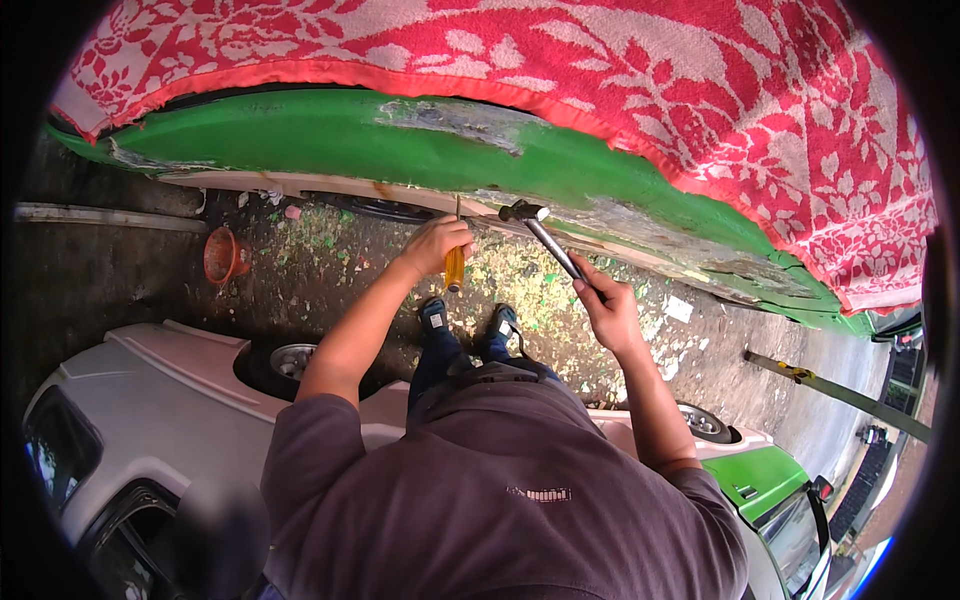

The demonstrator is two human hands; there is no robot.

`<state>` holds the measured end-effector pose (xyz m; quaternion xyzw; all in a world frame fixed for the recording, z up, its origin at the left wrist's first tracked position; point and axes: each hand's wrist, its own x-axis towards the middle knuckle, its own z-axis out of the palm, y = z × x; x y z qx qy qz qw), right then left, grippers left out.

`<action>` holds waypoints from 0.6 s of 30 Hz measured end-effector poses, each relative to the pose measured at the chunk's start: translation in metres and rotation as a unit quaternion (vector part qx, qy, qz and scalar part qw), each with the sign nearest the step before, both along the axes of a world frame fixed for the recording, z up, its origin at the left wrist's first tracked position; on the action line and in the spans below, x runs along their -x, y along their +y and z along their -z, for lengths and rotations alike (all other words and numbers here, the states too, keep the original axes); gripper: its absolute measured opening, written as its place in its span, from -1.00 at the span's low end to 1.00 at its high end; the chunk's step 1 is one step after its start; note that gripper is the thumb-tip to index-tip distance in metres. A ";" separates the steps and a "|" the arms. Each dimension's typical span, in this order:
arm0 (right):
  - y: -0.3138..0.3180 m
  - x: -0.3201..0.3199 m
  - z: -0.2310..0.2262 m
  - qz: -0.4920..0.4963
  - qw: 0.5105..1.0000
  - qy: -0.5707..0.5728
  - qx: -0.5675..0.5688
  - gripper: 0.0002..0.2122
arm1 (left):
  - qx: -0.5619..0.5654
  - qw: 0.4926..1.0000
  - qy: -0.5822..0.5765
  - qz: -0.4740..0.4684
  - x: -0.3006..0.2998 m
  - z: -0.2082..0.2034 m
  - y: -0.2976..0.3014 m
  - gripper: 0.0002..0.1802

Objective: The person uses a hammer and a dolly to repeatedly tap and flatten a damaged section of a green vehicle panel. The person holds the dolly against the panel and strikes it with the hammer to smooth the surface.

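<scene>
My left hand (440,246) is closed round a screwdriver with a clear orange-yellow handle (455,268). Its thin shaft points away from me at the lower edge of a green car body (300,130); whether the tip touches it, I cannot tell. My right hand (612,312) grips a hammer (553,247) by its dark grip, and the hammer's head sits just right of the screwdriver, beside the panel. Scraped, bare greyish patches (455,120) show in the green paint.
A red and white floral towel (560,60) covers the car's top. Paint flakes litter the ground (540,300). An orange bucket (224,255) lies at the left. Behind me stands a whitish vehicle (190,400) with a green front part (765,485). A pole (850,395) crosses at right.
</scene>
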<state>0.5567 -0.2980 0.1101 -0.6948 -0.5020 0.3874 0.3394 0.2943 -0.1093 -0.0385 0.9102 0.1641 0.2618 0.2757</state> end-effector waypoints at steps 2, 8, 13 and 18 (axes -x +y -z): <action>0.003 -0.004 0.014 -0.006 0.997 -0.008 -0.078 -0.64 | -0.008 1.000 0.004 -0.011 -0.003 0.000 0.008 -0.79; -0.002 -0.003 -0.005 -0.022 0.999 -0.025 -0.009 -0.63 | -0.007 1.000 0.010 -0.028 -0.010 0.007 0.011 -0.81; -0.032 0.008 0.021 -0.102 0.968 -0.069 -0.220 -0.54 | 0.035 0.998 -0.018 -0.042 -0.016 0.002 0.014 -0.80; -0.024 0.019 0.043 -0.134 0.966 -0.164 -0.148 -0.54 | 0.038 0.995 -0.009 -0.088 -0.030 -0.006 0.007 -0.82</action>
